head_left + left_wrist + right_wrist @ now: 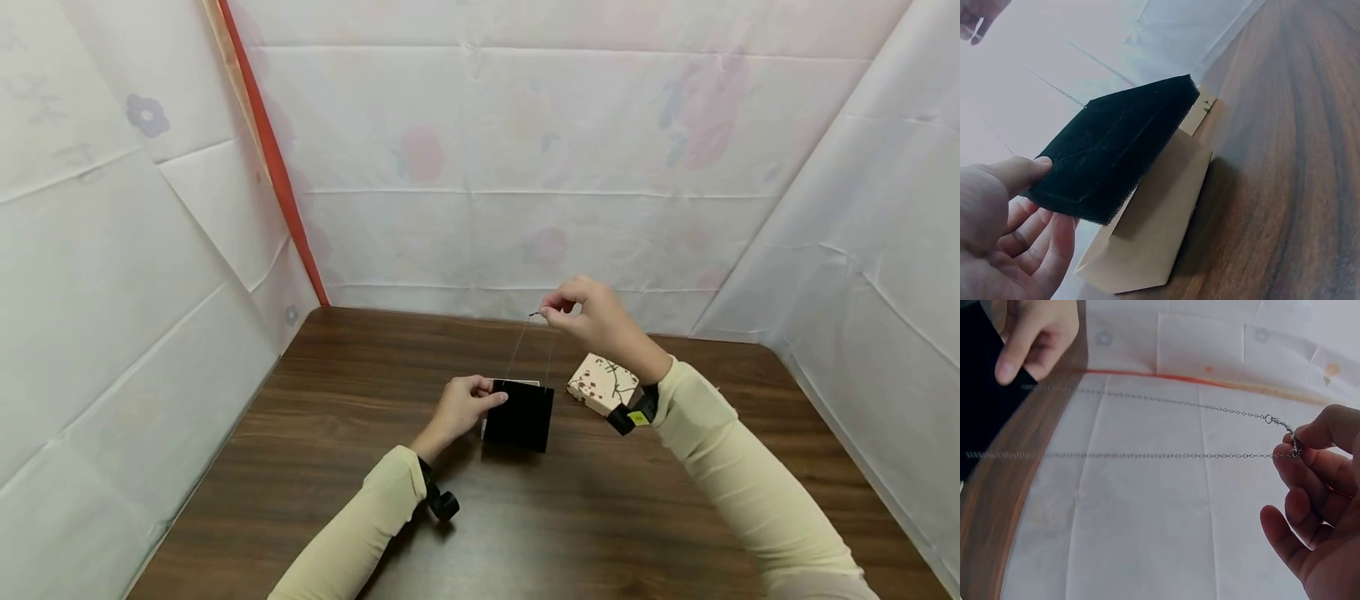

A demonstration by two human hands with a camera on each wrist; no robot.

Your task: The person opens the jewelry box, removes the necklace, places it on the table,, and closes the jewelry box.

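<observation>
My left hand (459,408) pinches a flat black fabric-covered pad (521,421) at its upper left corner, thumb on the face and fingers behind. The pad stands tilted in front of an open cream box (1157,234). Up and to the right, my right hand (588,317) pinches a small curved silver piece (1285,425) of a thin chain necklace (1197,456) between thumb and forefinger. Two strands of the chain run taut from that piece down to the pad's upper edge. The other right-hand fingers are loosely bent below the pinch.
A cream box lid (602,383) with red blossoms and dark branches lies right of the pad, below the right wrist. The dark wooden table (300,417) is enclosed by white printed cloth (465,150) at the back and sides.
</observation>
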